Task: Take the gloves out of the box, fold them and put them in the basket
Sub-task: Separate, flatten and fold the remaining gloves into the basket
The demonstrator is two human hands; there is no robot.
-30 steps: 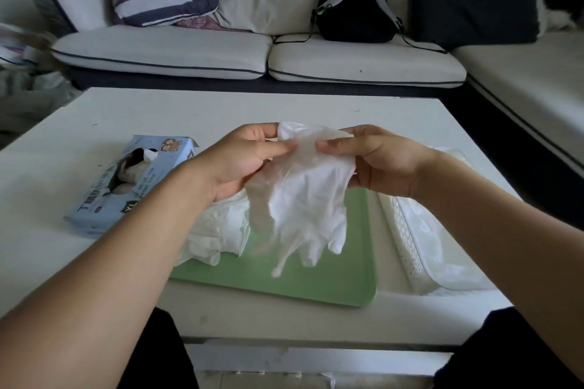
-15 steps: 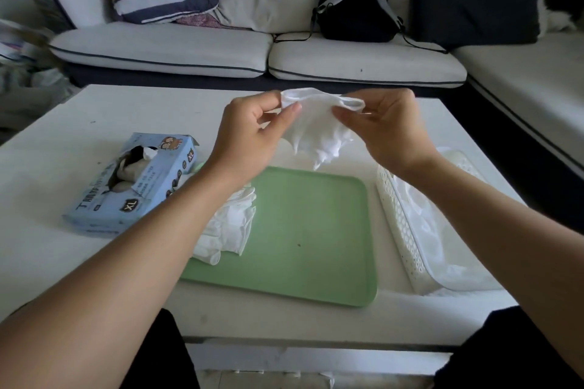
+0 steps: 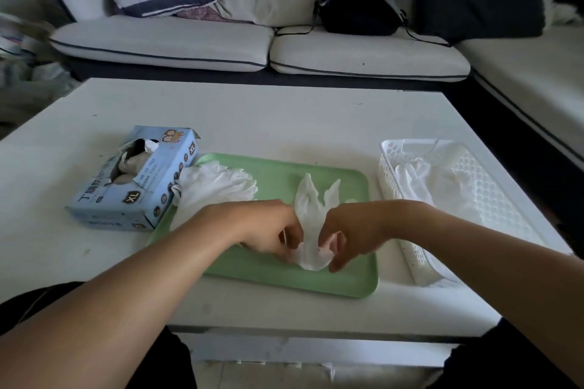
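Both hands (image 3: 271, 227) (image 3: 354, 230) pinch glove (image 3: 311, 208) cuff on tray (image 3: 354, 281)

The thin white glove (image 3: 311, 218) on the smooth, matt pale-green plastic tray (image 3: 278, 278) looks like soft, slightly translucent film, as does the crumpled white glove pile (image 3: 215, 188). The light-blue printed cardboard box (image 3: 139, 199) has a faint sheen. The white perforated plastic basket (image 3: 398, 186) looks rigid, and the white desk (image 3: 252, 117) is smooth and matt.

White glove (image 3: 308, 215) flat on green tray; blue box (image 3: 136, 180) left, open; white basket (image 3: 442, 208) right, holding gloves.
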